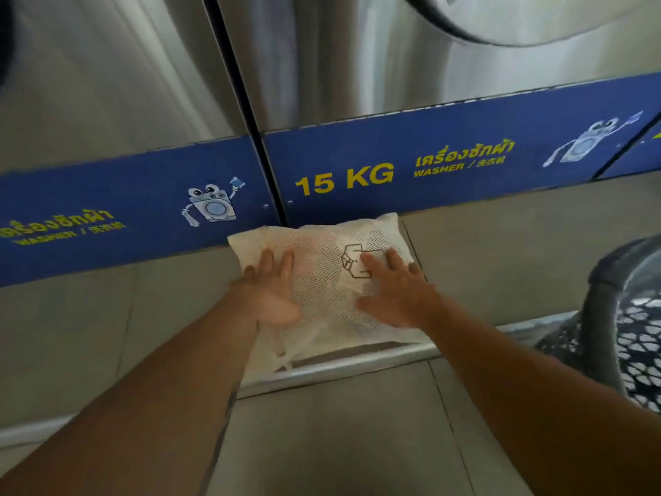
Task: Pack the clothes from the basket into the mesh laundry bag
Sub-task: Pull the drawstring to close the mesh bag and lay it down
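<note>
Grey tiled floor before steel washers, where the flat-fingered left hand and right hand press a cream mesh laundry bag, its drawstring mouth toward the person, with the dark perforated plastic basket nearer the right hand.

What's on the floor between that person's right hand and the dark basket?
Only bare grey floor tile shows in the head view between the right hand, pressed flat on the mesh laundry bag, and the basket.
</note>
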{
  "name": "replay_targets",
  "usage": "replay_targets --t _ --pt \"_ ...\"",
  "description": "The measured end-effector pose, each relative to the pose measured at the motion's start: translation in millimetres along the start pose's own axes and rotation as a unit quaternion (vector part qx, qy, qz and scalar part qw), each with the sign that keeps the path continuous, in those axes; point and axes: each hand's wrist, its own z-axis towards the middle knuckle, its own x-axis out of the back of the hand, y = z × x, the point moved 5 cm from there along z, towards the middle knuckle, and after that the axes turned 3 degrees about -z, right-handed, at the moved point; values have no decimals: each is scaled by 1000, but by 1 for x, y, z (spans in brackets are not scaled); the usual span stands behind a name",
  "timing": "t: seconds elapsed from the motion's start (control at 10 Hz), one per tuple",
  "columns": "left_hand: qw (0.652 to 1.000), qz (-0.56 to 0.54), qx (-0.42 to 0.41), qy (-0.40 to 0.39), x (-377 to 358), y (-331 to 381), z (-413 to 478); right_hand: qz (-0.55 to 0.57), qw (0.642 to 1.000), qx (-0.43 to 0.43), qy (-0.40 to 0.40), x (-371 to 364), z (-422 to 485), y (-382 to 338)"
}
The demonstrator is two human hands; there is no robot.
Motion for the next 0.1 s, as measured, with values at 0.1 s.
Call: replay_targets --t 0.1 --pt "998 66 -9 -13 29 8 -59 7 999 -19 -50 42 -48 -8"
